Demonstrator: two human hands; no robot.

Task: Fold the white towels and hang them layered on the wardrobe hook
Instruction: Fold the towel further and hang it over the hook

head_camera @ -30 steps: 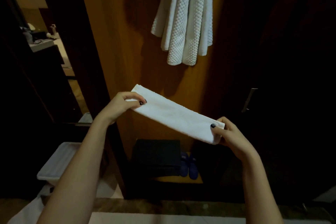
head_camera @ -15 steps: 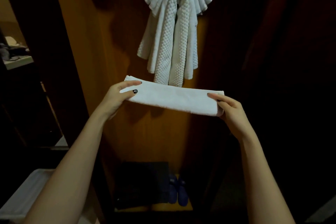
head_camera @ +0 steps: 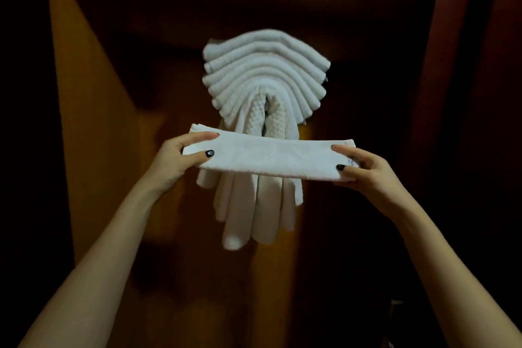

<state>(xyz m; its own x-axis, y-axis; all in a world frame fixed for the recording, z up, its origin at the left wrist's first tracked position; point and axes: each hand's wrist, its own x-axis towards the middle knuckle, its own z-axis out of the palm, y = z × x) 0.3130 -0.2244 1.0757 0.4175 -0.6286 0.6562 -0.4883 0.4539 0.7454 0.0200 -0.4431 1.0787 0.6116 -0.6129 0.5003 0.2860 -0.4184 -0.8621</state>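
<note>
The folded towel (head_camera: 268, 157) has risen and levelled, now crossing the hanging towel stack (head_camera: 264, 85). The left hand (head_camera: 175, 158) pinches its left end, thumb beneath, fingers above. The right hand (head_camera: 367, 169) pinches the right end likewise. Wardrobe panel (head_camera: 93, 121) behind.

A folded towel (head_camera: 268, 158) stretches between left hand (head_camera: 180, 161) and right hand (head_camera: 370, 171), before the hanging towels (head_camera: 262, 85) in the wardrobe (head_camera: 99, 121)

Dim warm light, deep black edges, slight softness
</note>
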